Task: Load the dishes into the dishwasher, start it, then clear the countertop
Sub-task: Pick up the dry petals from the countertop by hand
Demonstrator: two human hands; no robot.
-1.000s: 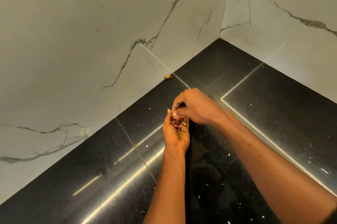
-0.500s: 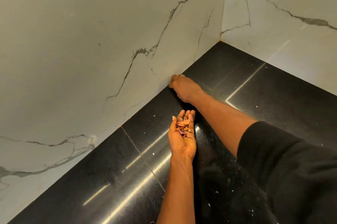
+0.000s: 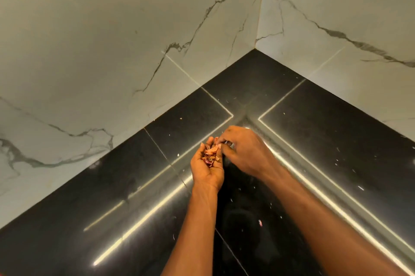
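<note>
My right hand (image 3: 243,149) is blurred; I can't tell whether its fingertips pinch anything. Both forearms are cut off at 5 and 6 o'clock. The reddish scraps (image 3: 210,154) and the pale specks (image 3: 260,223) on the desk (image 3: 336,141) are too small to identify.

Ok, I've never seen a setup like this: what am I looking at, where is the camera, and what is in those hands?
No machine here: a person works bare-handed, and the camera sits on their head, looking down at a corner of black countertop under marble-look wall tiles. The left hand is cupped palm up, carrying a small pile of reddish-brown scraps. The right hand has its fingertips bunched at that pile; whether they pinch a piece is too blurred to tell. Small crumbs lie scattered across the countertop.
</note>
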